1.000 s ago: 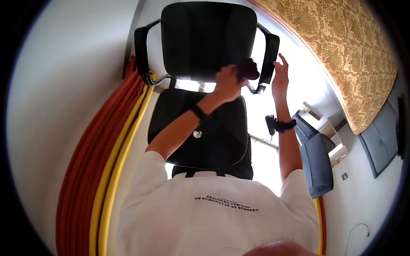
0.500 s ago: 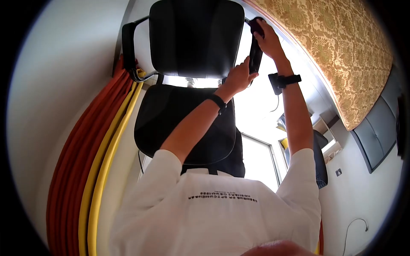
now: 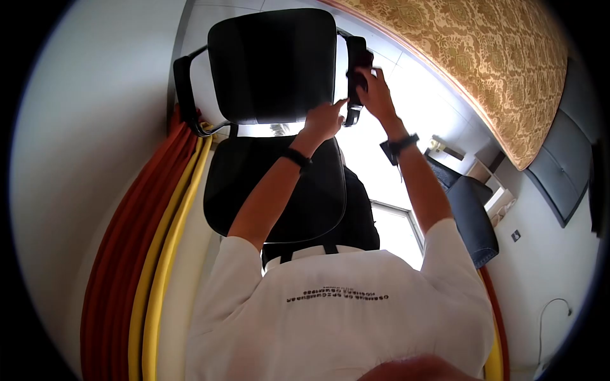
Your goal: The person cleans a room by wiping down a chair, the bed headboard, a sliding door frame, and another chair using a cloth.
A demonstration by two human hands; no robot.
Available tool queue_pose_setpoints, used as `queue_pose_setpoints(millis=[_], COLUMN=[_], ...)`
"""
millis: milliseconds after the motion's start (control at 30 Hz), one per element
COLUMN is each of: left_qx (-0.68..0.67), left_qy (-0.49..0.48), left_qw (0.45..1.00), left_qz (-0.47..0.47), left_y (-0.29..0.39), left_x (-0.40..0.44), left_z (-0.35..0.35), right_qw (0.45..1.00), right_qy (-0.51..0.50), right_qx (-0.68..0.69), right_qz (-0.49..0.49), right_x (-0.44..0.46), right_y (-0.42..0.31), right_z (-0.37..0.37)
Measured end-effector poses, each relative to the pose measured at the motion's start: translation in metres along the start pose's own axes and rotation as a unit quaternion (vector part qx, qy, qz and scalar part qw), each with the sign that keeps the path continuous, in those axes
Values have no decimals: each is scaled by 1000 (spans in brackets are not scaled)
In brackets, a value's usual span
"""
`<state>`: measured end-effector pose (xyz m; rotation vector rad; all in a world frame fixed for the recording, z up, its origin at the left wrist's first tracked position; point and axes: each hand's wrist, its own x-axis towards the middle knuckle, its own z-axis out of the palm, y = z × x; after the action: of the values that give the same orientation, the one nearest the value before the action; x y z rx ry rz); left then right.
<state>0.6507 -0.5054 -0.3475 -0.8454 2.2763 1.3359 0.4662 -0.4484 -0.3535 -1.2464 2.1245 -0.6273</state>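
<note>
The curtain (image 3: 111, 286) hangs at far left, beside the chair (image 3: 273, 70). The left arm extends forward, angled inward; the left hand (image 3: 324, 120) has its index finger extended toward the armrest (image 3: 357, 47), its grip and contact indeterminate. The dark item (image 3: 368, 60) lies against that armrest. The right hand (image 3: 377, 95), apart from the left, curls its fingers around the item, forearm slanting inward.

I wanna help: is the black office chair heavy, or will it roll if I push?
The black office chair probably won't flop: its armrests look firm. It may feel heavy, with broad backrest and seat. Its base is hidden, so rolling is uncertain.
</note>
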Motion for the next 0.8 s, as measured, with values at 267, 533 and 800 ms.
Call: queue_pose_setpoints(millis=[267, 533, 800], left_qx=[92, 152, 32], left_qy=[-444, -321, -120], left_qw=[891, 934, 948], left_qz=[-30, 51, 293], left_y=[55, 44, 145], left_x=[-163, -204, -234], left_z=[8, 18, 3], right_qw=[991, 973, 956], right_qy=[74, -211, 36], right_qx=[-108, 34, 277], right_qz=[-10, 84, 87], right_x=[21, -175, -390], right_y=[-6, -12, -133], right_z=[21, -14, -123])
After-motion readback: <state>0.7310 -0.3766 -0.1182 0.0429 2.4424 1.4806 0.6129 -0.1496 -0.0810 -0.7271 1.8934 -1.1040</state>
